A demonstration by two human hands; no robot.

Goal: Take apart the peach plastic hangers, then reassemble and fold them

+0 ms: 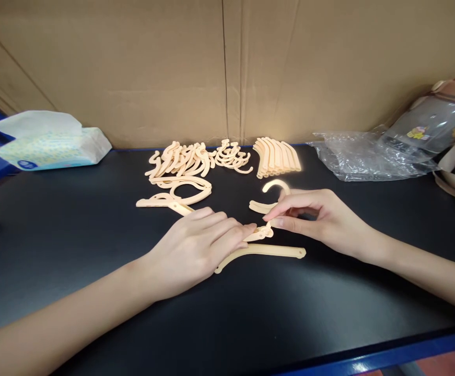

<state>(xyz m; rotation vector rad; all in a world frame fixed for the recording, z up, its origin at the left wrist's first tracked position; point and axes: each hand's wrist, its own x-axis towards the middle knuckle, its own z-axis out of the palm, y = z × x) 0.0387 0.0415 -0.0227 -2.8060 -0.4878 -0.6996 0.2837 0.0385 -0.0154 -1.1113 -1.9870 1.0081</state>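
Cream plastic parts that look like pieces of a folding clothes hanger lie on a black table. My left hand (201, 243) is closed over a hanger arm (180, 208), whose other end (260, 232) shows past the fingertips. At that end, my right hand (317, 216) pinches a hanger hook (277, 184), its curved top standing out behind the fingers. The joint between hook and arm is partly hidden by the fingertips. A loose curved arm (266, 250) lies just in front of both hands. Another short curved part (260, 207) shows behind my right fingers.
Behind lie a heap of hanger arms (184, 159), a cluster of hooks (233, 155) and a neat row of arms (276, 156). Folded hangers (191, 190) are nearer. A tissue pack (55, 146) stands left; a clear plastic bag (368, 156) and a bottle (431, 122) are right.
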